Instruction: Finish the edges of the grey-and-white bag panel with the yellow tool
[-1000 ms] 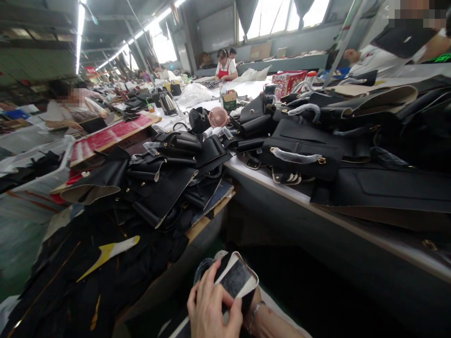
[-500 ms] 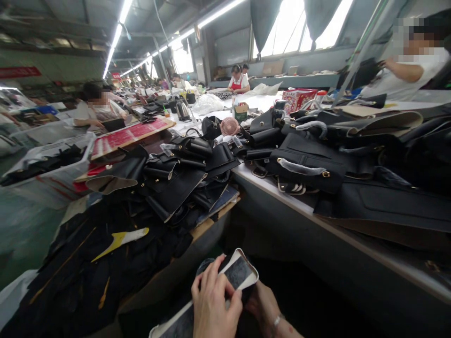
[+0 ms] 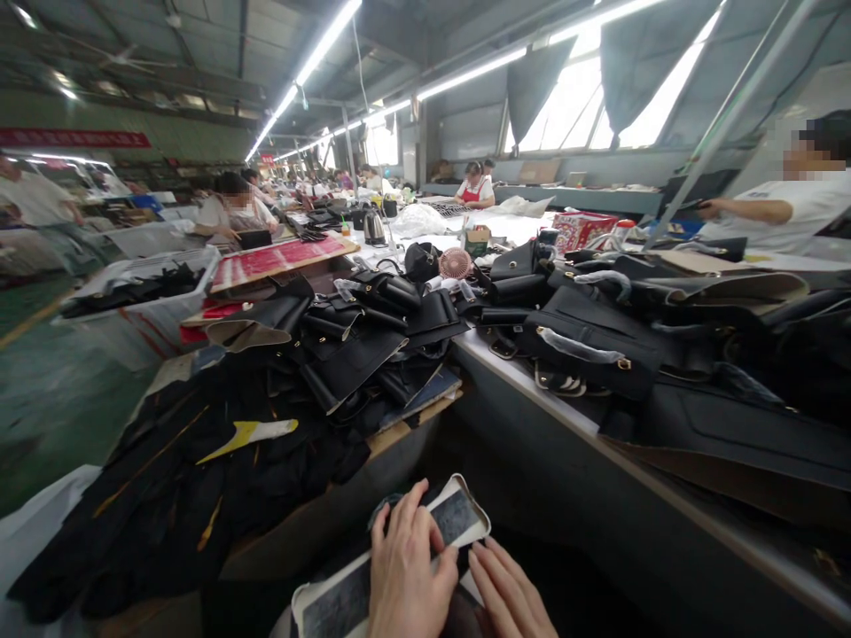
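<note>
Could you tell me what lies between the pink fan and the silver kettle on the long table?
In the head view, a black pouch-like bag sits between the pink fan and the silver kettle.

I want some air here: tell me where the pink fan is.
The pink fan stands far back on the white table, centre of the head view, between a black pouch and black bags.

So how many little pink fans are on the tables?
1. The pink fan stands on the long table in the middle, beside the black bags. More could hide behind the piles.
</note>
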{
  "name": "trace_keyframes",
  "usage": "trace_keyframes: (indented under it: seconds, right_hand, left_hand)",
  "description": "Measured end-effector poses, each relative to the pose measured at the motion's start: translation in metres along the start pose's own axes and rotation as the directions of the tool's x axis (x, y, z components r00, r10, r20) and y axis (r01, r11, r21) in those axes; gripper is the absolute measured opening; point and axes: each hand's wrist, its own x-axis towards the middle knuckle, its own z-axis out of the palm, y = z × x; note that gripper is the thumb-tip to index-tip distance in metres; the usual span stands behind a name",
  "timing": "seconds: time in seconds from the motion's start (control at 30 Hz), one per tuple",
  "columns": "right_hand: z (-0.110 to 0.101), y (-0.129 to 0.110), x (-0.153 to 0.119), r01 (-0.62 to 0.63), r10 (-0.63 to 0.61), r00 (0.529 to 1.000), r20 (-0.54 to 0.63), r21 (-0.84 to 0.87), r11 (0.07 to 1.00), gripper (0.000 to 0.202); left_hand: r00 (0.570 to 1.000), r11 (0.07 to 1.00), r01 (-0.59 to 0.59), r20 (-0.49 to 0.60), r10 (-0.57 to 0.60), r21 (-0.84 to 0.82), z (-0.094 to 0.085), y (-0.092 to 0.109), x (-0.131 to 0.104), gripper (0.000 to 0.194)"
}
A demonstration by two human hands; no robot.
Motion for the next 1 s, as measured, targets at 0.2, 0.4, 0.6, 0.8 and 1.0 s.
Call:
trace_keyframes:
  seconds: [0.2,0.4,0.6,0.8,1.0]
  right_hand:
    - [0.005,0.012,0.003,0.160,-0.156,0.987,0.044,-0.133,0.978,0.041]
    - [0.009,0.008,0.008,0.228,-0.214,0.972,0.096,-0.166,0.959,0.042]
    - [0.016,-0.005,0.011,0.229,-0.234,0.972,-0.007,-0.173,0.958,0.045]
    - [0.024,-0.011,0.000,0.266,-0.266,0.964,0.023,-0.013,0.964,0.040]
    - [0.032,-0.025,-0.006,0.277,-0.273,0.959,0.074,-0.063,0.959,0.039]
  left_hand:
    - [0.984,0.996,-0.054,-0.172,0.041,-0.074,0.020,-0.009,-0.005,0.012]
    - [0.995,0.977,-0.014,-0.099,-0.007,-0.215,0.014,-0.014,-0.004,0.009]
    - [0.995,0.976,-0.066,-0.090,0.048,-0.208,0.000,-0.024,-0.023,0.009]
    - [0.969,0.990,0.007,-0.244,-0.041,-0.139,-0.005,-0.027,-0.046,0.012]
    - [0.979,0.990,0.036,-0.196,-0.062,-0.134,-0.003,-0.032,-0.054,0.016]
